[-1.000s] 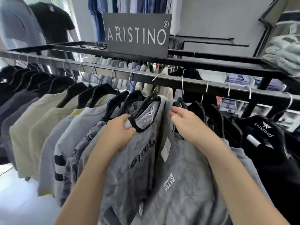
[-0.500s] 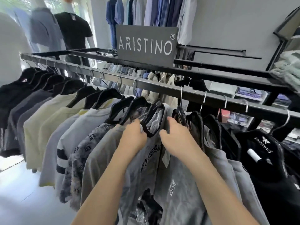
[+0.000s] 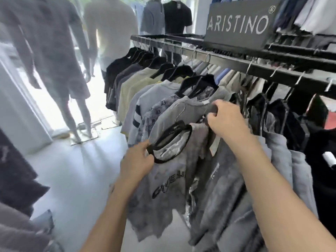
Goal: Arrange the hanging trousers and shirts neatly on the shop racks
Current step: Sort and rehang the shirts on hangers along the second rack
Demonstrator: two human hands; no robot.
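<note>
One grey printed T-shirt [image 3: 169,171], black collar, on hanger: hook clear of the rail [image 3: 263,70], held low before the row. Left grip [image 3: 138,160] curled round its collar edge; right grip [image 3: 225,120] pinching a hung grey shirt [image 3: 192,104]. Step, likely: re-slotting. Next: lift hook over rail into a gap.

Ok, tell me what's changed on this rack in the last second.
The left hand has lifted the grey black-collared T-shirt off the rail, hanger and all, and pulled it down and outward. The right hand now grips the shoulder of a neighbouring grey shirt. The other shirts hang on the rail as before.
</note>
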